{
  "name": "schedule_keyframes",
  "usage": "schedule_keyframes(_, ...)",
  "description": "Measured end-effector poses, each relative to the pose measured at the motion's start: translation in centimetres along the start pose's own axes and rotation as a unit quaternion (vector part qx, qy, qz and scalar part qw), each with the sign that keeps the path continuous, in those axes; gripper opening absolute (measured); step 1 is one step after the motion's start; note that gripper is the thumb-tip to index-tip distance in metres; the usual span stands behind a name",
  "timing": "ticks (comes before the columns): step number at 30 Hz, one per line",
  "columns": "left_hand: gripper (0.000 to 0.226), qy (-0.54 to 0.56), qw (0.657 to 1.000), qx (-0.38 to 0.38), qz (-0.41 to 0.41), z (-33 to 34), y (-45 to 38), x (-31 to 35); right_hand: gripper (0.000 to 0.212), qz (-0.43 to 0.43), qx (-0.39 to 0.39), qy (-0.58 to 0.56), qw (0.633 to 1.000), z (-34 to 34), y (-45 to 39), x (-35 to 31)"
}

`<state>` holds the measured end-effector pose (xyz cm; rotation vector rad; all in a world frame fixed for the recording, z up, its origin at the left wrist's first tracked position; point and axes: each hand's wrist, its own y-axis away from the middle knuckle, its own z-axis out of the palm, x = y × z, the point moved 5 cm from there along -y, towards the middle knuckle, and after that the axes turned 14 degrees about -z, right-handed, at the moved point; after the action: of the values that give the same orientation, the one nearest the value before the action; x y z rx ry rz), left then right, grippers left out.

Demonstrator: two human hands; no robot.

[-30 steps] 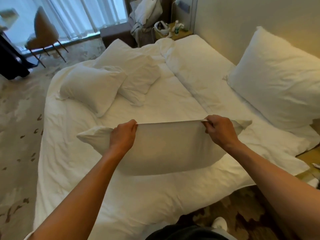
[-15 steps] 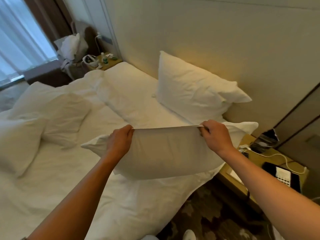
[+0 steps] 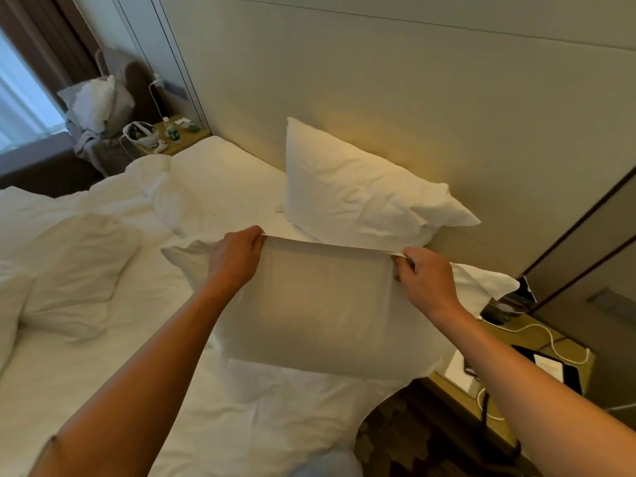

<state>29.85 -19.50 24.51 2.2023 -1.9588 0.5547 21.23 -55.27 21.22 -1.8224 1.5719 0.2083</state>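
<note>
I hold a white pillow up over the near corner of the bed. My left hand grips its top edge at the left, and my right hand pinches the same edge at the right. The edge is pulled taut between them. A second white pillow leans upright against the beige headboard wall, just behind the one I hold.
More white pillows and a rumpled duvet lie on the left of the bed. A nightstand with a phone and white cables stands at right. A far bedside table holds small items, beside a chair piled with clothes.
The view has swung right, from the window side to the headboard and the near nightstand. The pillow has moved with it toward the headboard, still held by both hands at its top edge.
</note>
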Motion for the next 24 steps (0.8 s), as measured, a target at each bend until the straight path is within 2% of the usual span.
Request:
schedule_keyframes(5, 0.027, -0.004, 0.999, -0.032, -0.019, 2.0, -5.9, -2.4, 0.036, 0.012, -0.035, 0.023, 0.999, 4.4, -4.0, 0.5)
schedule_keyframes(11, 0.030, -0.013, 0.991, -0.123, -0.045, 9.0, -7.9, -6.5, 0.036, 0.070, -0.139, 0.029, 0.987, 11.6, -4.2, 3.2)
schedule_keyframes(20, 0.021, 0.036, 0.978, -0.194, -0.068, 13.6, -11.4, -8.2, 0.029, 0.096, -0.125, 0.046, 0.986, 14.4, -7.3, 5.4)
schedule_keyframes(24, 0.026, 0.024, 0.977, -0.197, -0.071, 14.7, -12.3, -8.9, 0.030, 0.092, -0.128, 0.055, 0.986, 14.7, -8.5, 5.9)
